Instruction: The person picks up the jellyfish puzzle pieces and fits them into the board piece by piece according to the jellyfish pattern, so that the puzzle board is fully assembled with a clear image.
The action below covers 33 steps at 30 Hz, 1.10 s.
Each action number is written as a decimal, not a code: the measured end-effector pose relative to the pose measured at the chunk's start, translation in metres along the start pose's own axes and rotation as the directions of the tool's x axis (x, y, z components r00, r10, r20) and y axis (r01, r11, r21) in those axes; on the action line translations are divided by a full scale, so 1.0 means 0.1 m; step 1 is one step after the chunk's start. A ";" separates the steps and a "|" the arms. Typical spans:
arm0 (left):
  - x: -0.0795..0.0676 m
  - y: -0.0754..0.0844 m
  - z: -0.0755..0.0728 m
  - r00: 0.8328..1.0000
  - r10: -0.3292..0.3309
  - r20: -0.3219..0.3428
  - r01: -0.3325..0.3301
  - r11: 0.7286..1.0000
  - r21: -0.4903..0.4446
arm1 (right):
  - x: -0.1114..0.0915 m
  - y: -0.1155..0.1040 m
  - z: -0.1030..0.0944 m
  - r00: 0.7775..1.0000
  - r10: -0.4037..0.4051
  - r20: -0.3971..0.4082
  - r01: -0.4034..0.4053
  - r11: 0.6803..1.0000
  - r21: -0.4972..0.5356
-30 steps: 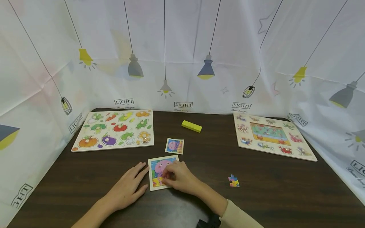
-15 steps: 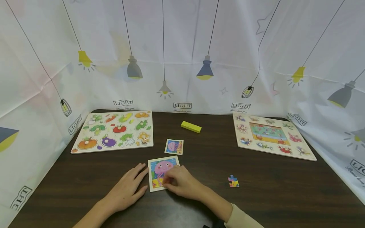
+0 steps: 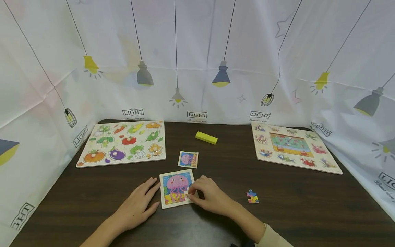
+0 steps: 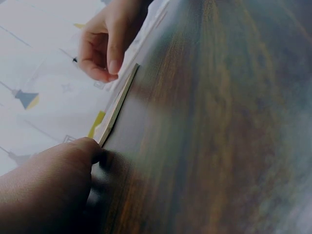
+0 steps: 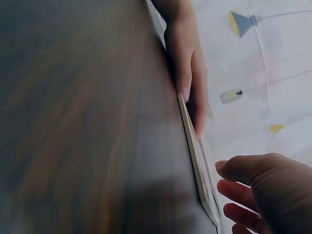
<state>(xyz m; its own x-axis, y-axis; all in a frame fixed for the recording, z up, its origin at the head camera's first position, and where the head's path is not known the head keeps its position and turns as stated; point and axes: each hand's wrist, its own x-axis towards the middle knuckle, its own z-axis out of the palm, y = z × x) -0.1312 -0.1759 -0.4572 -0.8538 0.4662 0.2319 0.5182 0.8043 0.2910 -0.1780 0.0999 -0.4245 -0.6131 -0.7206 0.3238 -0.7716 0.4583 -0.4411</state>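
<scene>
A small square jigsaw puzzle (image 3: 177, 187) with a pink jellyfish picture lies flat in its pale frame in the head view. Its lower right corner shows bare, pale backing (image 3: 186, 193). My left hand (image 3: 135, 206) rests on the table with fingers extended, fingertips at the frame's left edge. My right hand (image 3: 210, 195) hovers over the frame's right side, fingers loosely bent. In the right wrist view its thumb (image 5: 239, 167) and fingers stand apart with nothing between them. One loose jigsaw piece (image 3: 252, 197), yellow, blue and pink, lies to the right on the table.
Behind the puzzle lie a small jellyfish picture card (image 3: 188, 160) and a yellow block (image 3: 206, 138). A vegetable peg board (image 3: 123, 144) lies back left, a sea animal board (image 3: 296, 147) back right. A white printed curtain (image 3: 197, 51) encloses the dark table (image 3: 222, 161).
My right hand has drawn back to the right, from over the puzzle's lower middle to its right edge, uncovering more of the jellyfish. The left hand stays at the frame's left edge.
</scene>
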 end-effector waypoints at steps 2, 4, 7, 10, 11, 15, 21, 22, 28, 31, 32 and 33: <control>0.00 0.00 0.00 1.000 -0.002 0.003 0.002 1.000 -0.001 | -0.04 0.04 -0.04 1.000 0.024 0.012 -0.024 1.000 -0.005; -0.01 0.00 0.00 1.000 -0.002 0.003 0.002 1.000 -0.003 | -0.07 0.08 -0.07 0.999 0.047 0.020 -0.047 0.999 -0.008; -0.01 0.00 0.00 1.000 -0.002 0.005 0.002 1.000 -0.006 | -0.13 0.15 -0.12 0.997 0.071 0.023 -0.071 0.997 -0.018; -0.01 0.00 0.00 1.000 -0.003 0.008 0.003 1.000 -0.008 | -0.19 0.21 -0.16 0.997 0.083 0.006 -0.083 0.996 -0.038; -0.02 0.01 0.00 1.000 -0.005 0.008 0.005 1.000 -0.008 | -0.20 0.23 -0.18 0.997 0.081 -0.002 -0.081 0.996 -0.045; -0.02 0.01 0.01 1.000 -0.007 0.009 0.007 1.000 -0.003 | -0.28 0.29 -0.27 0.996 0.088 -0.032 -0.089 0.994 -0.067; -0.01 0.02 -0.01 1.000 -0.004 0.008 0.004 1.000 -0.011 | -0.39 0.39 -0.46 0.991 0.119 -0.067 -0.126 0.985 -0.120; -0.01 0.02 -0.01 1.000 -0.004 0.008 0.004 1.000 -0.012 | -0.41 0.41 -0.50 0.990 0.120 -0.078 -0.129 0.983 -0.128; -0.01 0.02 0.00 1.000 -0.006 0.011 0.006 1.000 -0.007 | -0.58 0.52 -0.64 0.983 0.144 -0.113 -0.161 0.975 -0.155; -0.01 0.02 0.00 1.000 -0.006 0.009 0.006 1.000 -0.002 | -0.68 0.55 -0.69 0.980 0.175 -0.096 -0.188 0.969 -0.160; -0.01 0.02 0.00 1.000 -0.006 0.008 0.006 1.000 -0.001 | -0.71 0.56 -0.70 0.979 0.184 -0.087 -0.197 0.967 -0.161; -0.01 0.02 0.00 1.000 -0.005 0.007 0.005 1.000 0.000 | -0.74 0.57 -0.72 0.978 0.194 -0.078 -0.204 0.965 -0.165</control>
<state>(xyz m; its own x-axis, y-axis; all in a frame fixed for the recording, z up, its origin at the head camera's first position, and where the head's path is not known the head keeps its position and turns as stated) -0.1295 -0.1751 -0.4570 -0.8568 0.4644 0.2242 0.5137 0.8068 0.2919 -0.1889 0.2169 -0.4138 -0.7622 -0.5755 0.2962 -0.6473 0.6753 -0.3536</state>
